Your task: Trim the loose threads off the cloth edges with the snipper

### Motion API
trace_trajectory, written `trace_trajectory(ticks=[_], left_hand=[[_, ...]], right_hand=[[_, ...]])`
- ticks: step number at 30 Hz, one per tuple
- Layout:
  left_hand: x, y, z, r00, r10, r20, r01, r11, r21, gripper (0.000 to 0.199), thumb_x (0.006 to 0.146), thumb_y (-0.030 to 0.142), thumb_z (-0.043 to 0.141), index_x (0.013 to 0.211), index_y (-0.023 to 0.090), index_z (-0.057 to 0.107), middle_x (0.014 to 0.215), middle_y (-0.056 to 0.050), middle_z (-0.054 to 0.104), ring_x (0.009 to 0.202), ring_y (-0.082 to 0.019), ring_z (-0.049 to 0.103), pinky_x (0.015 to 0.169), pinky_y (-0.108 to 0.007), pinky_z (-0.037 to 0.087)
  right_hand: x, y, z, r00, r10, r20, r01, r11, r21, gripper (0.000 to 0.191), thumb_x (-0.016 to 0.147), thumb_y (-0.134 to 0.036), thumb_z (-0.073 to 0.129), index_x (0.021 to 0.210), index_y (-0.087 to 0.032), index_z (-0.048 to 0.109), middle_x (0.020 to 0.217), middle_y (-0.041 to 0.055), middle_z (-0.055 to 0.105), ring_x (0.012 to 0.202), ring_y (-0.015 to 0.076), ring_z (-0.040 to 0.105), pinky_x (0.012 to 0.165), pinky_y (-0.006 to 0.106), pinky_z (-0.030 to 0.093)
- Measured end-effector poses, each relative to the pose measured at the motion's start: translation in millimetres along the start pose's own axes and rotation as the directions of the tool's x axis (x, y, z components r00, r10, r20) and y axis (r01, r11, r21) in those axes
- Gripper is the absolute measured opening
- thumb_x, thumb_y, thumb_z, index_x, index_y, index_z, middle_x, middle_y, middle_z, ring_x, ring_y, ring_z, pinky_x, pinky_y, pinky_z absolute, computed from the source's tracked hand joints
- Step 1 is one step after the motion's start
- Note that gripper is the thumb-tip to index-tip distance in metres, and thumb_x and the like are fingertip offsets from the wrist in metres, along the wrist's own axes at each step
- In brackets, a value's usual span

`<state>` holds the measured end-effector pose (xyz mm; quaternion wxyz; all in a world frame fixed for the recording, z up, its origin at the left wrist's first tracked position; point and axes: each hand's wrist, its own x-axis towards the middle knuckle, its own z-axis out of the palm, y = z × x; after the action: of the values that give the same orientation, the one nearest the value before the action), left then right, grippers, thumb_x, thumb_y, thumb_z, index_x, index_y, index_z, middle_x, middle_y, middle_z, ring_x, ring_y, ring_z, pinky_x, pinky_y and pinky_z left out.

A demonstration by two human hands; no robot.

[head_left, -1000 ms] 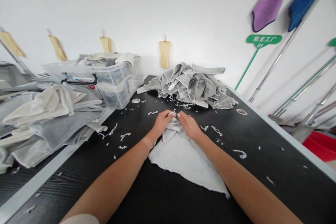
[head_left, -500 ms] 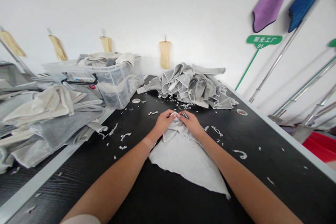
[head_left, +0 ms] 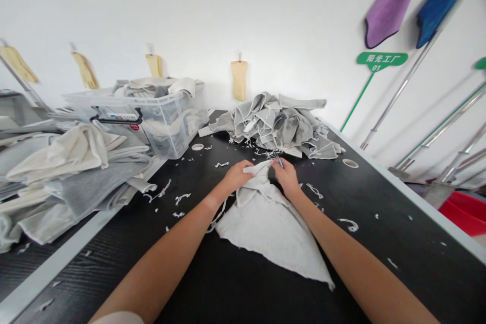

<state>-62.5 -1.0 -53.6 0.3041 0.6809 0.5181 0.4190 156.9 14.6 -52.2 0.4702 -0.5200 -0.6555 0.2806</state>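
Observation:
A pale grey cloth (head_left: 266, 223) lies spread on the black table, its far end gathered and lifted between my hands. My left hand (head_left: 238, 176) pinches the upper left edge of the cloth. At the cloth's far right corner, my right hand (head_left: 285, 174) is closed around a small tool with a blue handle (head_left: 280, 162), its metal tip pointing away from me. The fingertips of that hand also touch the cloth. White thread (head_left: 220, 218) hangs in loops beside my left forearm.
Behind my hands sits a heap of grey cloths (head_left: 281, 124). A clear plastic bin (head_left: 167, 126) of cloths stands back left, beside a pile of folded cloths (head_left: 83, 172). Thread scraps litter the black table (head_left: 364, 273). Mops lean at the right wall.
My hands have moved apart, the right one going right with the tool, and the cloth edge is stretched between them. White thread now shows beside my left forearm.

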Motion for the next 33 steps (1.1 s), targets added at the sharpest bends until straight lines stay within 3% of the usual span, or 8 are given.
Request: trace_trajectory(ticks=[3, 6, 11, 14, 18, 21, 30, 33], left_hand=[[-0.1, 8.7, -16.3, 0.979, -0.129, 0.16, 0.133, 0.991, -0.015, 0.02, 0.07, 0.028, 0.073, 0.086, 0.017, 0.077, 0.082, -0.004, 0.072, 0.074, -0.02, 0.063, 0.067, -0.029, 0.045], [-3.5, 21.9, -38.1, 0.904, -0.253, 0.346, 0.276, 0.961, -0.018, 0.029, 0.069, 0.04, 0.075, 0.084, 0.016, 0.078, 0.076, -0.003, 0.071, 0.069, -0.018, 0.06, 0.063, -0.027, 0.042], [-6.5, 32.9, -72.4, 0.822, -0.283, 0.494, 0.301, 0.953, 0.045, 0.036, 0.066, 0.047, 0.079, 0.087, 0.018, 0.08, 0.078, -0.001, 0.072, 0.072, -0.017, 0.059, 0.065, -0.025, 0.04], [-1.8, 21.4, -77.7, 0.862, -0.273, 0.428, 0.257, 0.962, 0.097, 0.033, 0.068, 0.045, 0.076, 0.084, 0.017, 0.08, 0.074, -0.001, 0.071, 0.069, -0.016, 0.057, 0.063, -0.025, 0.038], [8.9, -3.7, -68.8, 0.964, -0.218, 0.15, 0.183, 0.959, 0.217, 0.025, 0.066, 0.031, 0.072, 0.084, 0.015, 0.08, 0.076, -0.004, 0.073, 0.07, -0.018, 0.06, 0.065, -0.027, 0.04], [13.1, -14.7, -63.3, 0.983, -0.166, 0.081, 0.147, 0.968, 0.202, 0.025, 0.068, 0.03, 0.071, 0.085, 0.015, 0.081, 0.08, -0.006, 0.075, 0.074, -0.019, 0.062, 0.067, -0.028, 0.041], [0.0, 4.8, -76.0, 0.889, -0.169, 0.425, 0.202, 0.979, -0.032, 0.035, 0.07, 0.051, 0.079, 0.067, 0.017, 0.073, 0.061, 0.0, 0.061, 0.062, -0.014, 0.048, 0.06, -0.027, 0.031], [-0.4, 11.3, -73.1, 0.9, -0.192, 0.392, 0.271, 0.95, -0.157, 0.035, 0.068, 0.051, 0.083, 0.07, 0.017, 0.073, 0.065, 0.0, 0.062, 0.064, -0.014, 0.05, 0.061, -0.027, 0.032]], right_hand=[[3.7, 2.7, -9.8, 0.985, 0.05, -0.165, -0.045, 0.998, 0.037, 0.035, 0.089, -0.051, 0.051, 0.088, -0.02, 0.067, 0.059, 0.0, 0.056, 0.06, 0.0191, 0.05, 0.058, 0.029, 0.039], [7.3, 4.3, -18.0, 0.944, 0.076, -0.32, -0.073, 0.997, 0.021, 0.033, 0.087, -0.05, 0.054, 0.084, -0.02, 0.065, 0.061, -0.0005, 0.057, 0.064, 0.0187, 0.05, 0.062, 0.029, 0.039], [12.9, 7.6, -28.7, 0.862, 0.048, -0.505, -0.09, 0.994, -0.061, 0.032, 0.087, -0.049, 0.053, 0.08, -0.02, 0.064, 0.07, 0.0021, 0.063, 0.072, 0.0201, 0.052, 0.07, 0.029, 0.039], [15.7, 10.4, -34.0, 0.825, 0.052, -0.563, -0.129, 0.987, -0.099, 0.03, 0.088, -0.046, 0.051, 0.081, -0.02, 0.064, 0.075, 0.0048, 0.066, 0.075, 0.0215, 0.054, 0.073, 0.031, 0.04], [19.3, 15.8, -40.2, 0.782, 0.078, -0.618, -0.21, 0.967, -0.144, 0.029, 0.088, -0.042, 0.049, 0.082, -0.019, 0.065, 0.083, 0.009, 0.07, 0.078, 0.0238, 0.057, 0.076, 0.033, 0.041], [22.4, 19.9, -46.1, 0.741, 0.097, -0.664, -0.262, 0.953, -0.153, 0.028, 0.087, -0.04, 0.048, 0.085, -0.019, 0.067, 0.09, 0.0119, 0.073, 0.083, 0.0258, 0.06, 0.079, 0.034, 0.042], [31.7, 31.3, -68.3, 0.612, 0.185, -0.769, -0.353, 0.934, -0.056, 0.021, 0.086, -0.037, 0.05, 0.082, -0.021, 0.063, 0.086, 0.0096, 0.071, 0.081, 0.0258, 0.062, 0.078, 0.034, 0.045], [35.3, 36.4, -74.2, 0.581, 0.203, -0.788, -0.367, 0.93, -0.032, 0.019, 0.085, -0.036, 0.051, 0.075, -0.022, 0.059, 0.077, 0.0063, 0.066, 0.077, 0.0242, 0.059, 0.074, 0.032, 0.045]])
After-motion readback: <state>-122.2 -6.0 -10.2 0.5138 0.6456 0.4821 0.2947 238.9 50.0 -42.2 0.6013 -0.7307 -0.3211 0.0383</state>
